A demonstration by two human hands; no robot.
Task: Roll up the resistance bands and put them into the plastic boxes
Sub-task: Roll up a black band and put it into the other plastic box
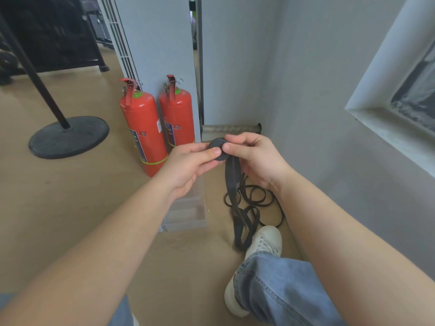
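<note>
Both hands hold a dark resistance band [231, 177] in front of me. Its upper end is wound into a small tight roll pinched between my left hand [188, 163] and my right hand [253, 156]. The unrolled tail hangs down to the floor and ends in loops near my shoe. More black bands [261, 198] lie tangled on the floor by the wall. Clear plastic boxes [188, 215] sit on the floor below my left wrist, partly hidden by it.
Two red fire extinguishers [143, 128] stand against a grey pillar behind the boxes. A black round stand base [69, 136] rests on the wooden floor at left. My white shoe [264, 241] and jeans leg are at lower right. The grey wall runs close on the right.
</note>
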